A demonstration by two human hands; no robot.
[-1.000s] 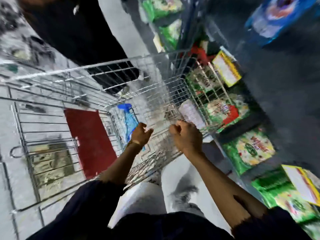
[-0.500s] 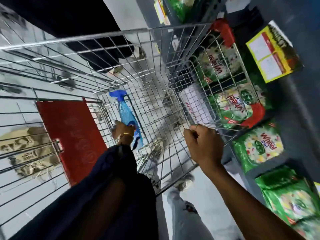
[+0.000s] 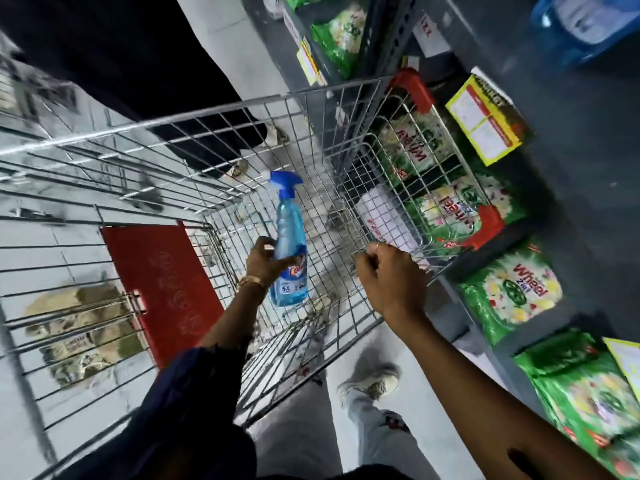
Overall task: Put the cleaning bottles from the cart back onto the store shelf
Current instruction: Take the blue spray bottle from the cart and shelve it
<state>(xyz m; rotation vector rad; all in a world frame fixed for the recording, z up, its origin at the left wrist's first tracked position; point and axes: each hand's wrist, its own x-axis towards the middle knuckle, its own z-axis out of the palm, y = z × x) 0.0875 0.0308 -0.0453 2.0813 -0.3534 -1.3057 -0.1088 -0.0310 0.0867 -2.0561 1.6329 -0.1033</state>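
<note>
Shelf (image 3: pixel 568 188) fills the right of frame, stocked with green bags (image 3: pixel 512 296). Cart (image 3: pixel 214 112) spans centre and left. Right hand (image 3: pixel 391 275) is fisted on the cart's near rim. Left hand (image 3: pixel 266 263) is clamped round the body of the bottle (image 3: pixel 289 237), blue sprayer, held above the cart floor at centre frame. Step looks like pick-out. Next move: carry it right over the rim to a shelf gap; none visible from here.

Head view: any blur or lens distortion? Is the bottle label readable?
Head view: wide-angle bend in the cart wires and shelf edges; motion smear at the left and top edges; spray bottle in the left hand fairly sharp, label only partly readable; right hand sharp; green packs soft.
</note>
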